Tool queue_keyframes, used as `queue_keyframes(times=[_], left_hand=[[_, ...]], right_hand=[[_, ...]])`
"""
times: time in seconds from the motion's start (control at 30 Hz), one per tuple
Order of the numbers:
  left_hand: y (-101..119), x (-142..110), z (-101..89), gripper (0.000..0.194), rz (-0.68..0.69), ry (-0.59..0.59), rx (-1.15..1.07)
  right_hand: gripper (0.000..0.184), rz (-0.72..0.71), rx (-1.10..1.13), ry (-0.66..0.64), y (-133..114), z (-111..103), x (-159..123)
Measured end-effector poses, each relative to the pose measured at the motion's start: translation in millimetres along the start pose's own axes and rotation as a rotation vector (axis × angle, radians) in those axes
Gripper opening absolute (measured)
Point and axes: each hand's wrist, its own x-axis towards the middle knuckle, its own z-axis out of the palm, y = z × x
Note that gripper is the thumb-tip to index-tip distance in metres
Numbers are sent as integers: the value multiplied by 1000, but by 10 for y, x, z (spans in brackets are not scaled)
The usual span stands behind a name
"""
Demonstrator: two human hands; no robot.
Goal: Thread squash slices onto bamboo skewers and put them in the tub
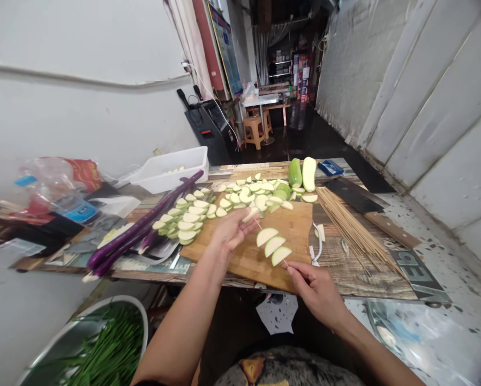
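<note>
My right hand (315, 289) pinches the near end of a thin bamboo skewer (285, 261) that carries three half-moon zucchini slices (273, 245), held over a wooden cutting board (297, 228). My left hand (233, 229) holds another pale zucchini slice (250, 214) at the skewer's far tip. Several more cut slices (208, 209) lie in a long heap across the back of the board. Two uncut zucchini halves (302, 172) stand behind them.
A bundle of bare skewers (353, 228) lies right of the board, beside a cleaver (365, 206). Long purple eggplants (144, 228) lie at the left, a white tub (172, 167) behind them. A bowl of green chives (104, 348) sits low at left.
</note>
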Motion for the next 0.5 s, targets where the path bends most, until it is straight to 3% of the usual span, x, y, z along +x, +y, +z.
queue_keyframes(times=[0.5], left_hand=[[-20,-26,28,8,24,-75,107]], right_hand=[[26,22,-24,15,-7,26,13]])
